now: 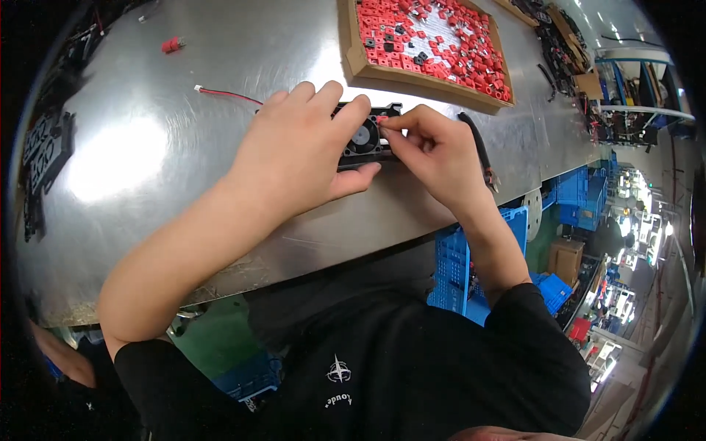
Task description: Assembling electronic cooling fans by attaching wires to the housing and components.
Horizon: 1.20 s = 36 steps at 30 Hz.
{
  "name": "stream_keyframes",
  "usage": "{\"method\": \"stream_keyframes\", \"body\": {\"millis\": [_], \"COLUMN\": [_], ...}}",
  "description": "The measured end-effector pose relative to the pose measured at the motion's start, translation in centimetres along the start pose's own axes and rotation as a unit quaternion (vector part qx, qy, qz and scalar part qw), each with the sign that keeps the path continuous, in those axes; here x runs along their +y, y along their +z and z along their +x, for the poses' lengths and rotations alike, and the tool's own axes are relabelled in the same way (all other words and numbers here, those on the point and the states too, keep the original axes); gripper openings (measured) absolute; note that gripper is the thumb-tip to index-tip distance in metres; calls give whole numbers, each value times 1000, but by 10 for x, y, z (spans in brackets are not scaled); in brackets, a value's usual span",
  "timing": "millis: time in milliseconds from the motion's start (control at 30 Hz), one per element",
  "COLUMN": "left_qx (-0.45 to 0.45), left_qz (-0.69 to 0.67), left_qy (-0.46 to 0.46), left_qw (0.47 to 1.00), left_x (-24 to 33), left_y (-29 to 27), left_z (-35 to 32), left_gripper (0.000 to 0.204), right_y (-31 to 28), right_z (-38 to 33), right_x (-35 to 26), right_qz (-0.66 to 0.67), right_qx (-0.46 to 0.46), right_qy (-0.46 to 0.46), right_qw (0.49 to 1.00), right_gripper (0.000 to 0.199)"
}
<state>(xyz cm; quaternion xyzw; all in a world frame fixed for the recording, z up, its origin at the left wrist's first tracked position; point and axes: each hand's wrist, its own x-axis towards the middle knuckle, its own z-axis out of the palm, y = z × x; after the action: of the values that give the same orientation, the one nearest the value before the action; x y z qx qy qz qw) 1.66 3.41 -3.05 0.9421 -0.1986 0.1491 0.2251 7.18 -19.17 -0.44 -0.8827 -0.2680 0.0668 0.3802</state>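
One small black fan (365, 137) sits near the middle of the metal desk (147, 147), caught between both hands. From it a single thin red wire (228, 93) runs off toward the desk's left side and ends in a small white plug (198, 88).

The left hand (298, 151) lies over the fan's left part, fingers curled across the top and thumb pressed along its near edge, so it has a firm hold of the housing. The right hand (434, 151) is pinched nearly closed at the fan's upper right corner, thumb and forefinger meeting on something small and red; I cannot tell just what it is.

Toward the far edge lies one shallow cardboard tray (353, 51), rectangular and brown-rimmed, packed with too many small red pieces (471, 55) to count, plus a few black ones mixed in. One lone red piece (171, 45) lies by itself near the far left corner.

Just right of the right hand, one black cable (476, 143) lies on the desk, running toward the near edge. Dark parts are heaped at the left edge (44, 151) and at the far right corner (559, 37). Below the near edge stand blue plastic crates (456, 264).
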Motion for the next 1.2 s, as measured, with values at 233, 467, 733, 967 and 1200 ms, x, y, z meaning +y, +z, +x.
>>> {"method": "stream_keyframes", "body": {"millis": [233,467,733,967,1200], "left_qx": [3,-11,1,-14,17], "left_qz": [27,-1,10,-10,24], "left_qy": [20,3,9,-3,20], "left_qw": [999,1000,1000,1000,999], "left_x": [0,0,-2,-4,-2], "left_y": [-1,-3,0,-4,2], "left_z": [0,0,-1,0,-1], "left_gripper": [63,68,66,70,67], "right_y": [-4,-10,6,24,15], "right_z": [5,-20,-34,-39,-41], "right_x": [15,1,-19,-24,-12], "right_qz": [94,5,-238,-305,-239], "right_qx": [-50,72,-2,-28,-11], "right_qy": [-4,-80,-82,-45,-58], "right_qw": [994,994,968,951,969], "right_gripper": [19,40,61,79,74]}}
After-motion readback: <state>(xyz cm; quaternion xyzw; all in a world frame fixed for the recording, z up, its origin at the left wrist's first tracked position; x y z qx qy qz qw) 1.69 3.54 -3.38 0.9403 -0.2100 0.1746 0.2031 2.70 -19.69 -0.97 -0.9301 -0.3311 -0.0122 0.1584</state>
